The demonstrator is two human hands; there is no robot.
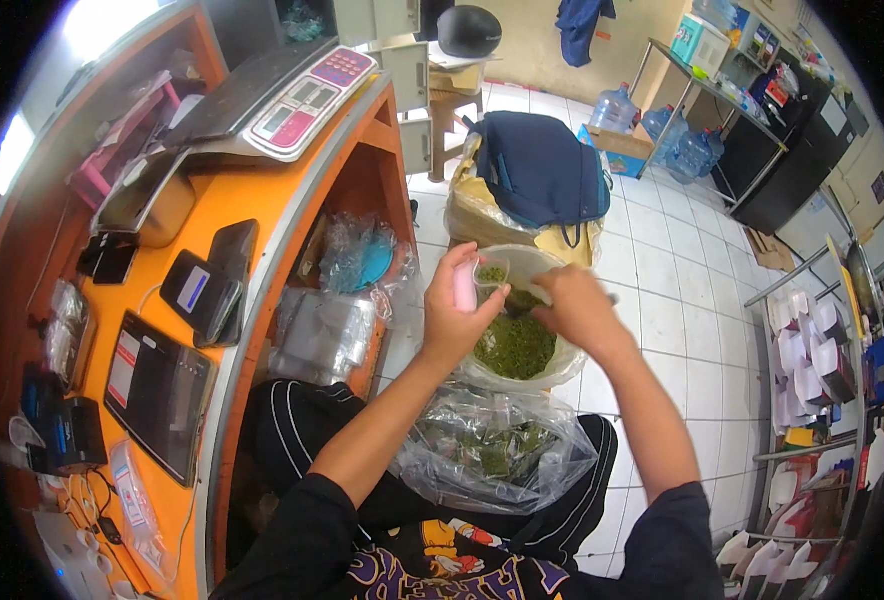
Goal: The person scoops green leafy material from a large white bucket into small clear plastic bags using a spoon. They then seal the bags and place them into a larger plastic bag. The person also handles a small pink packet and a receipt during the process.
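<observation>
My left hand [462, 305] is closed around a small clear plastic bag [492, 272] with green flakes inside and a pinkish side. Its mouth is held over a pale bucket [542, 262]. Fine, dried green herb [515, 348] fills the lower part of that bucket. Over the bucket's right side, my right hand [574, 312] pinches what looks like a dark spoon-like tool, mostly hidden by the fingers. Across my lap lies a large clear plastic bag [497, 460] holding several small packets of green herb.
Beyond the bucket, a dark blue backpack [542, 170] rests on a yellowish sack. To my left an orange counter [252, 215] carries a digital scale [307, 105], phones and a tablet [160, 395]. Water jugs [614, 108] stand far right; a stocked rack [812, 350] is at right.
</observation>
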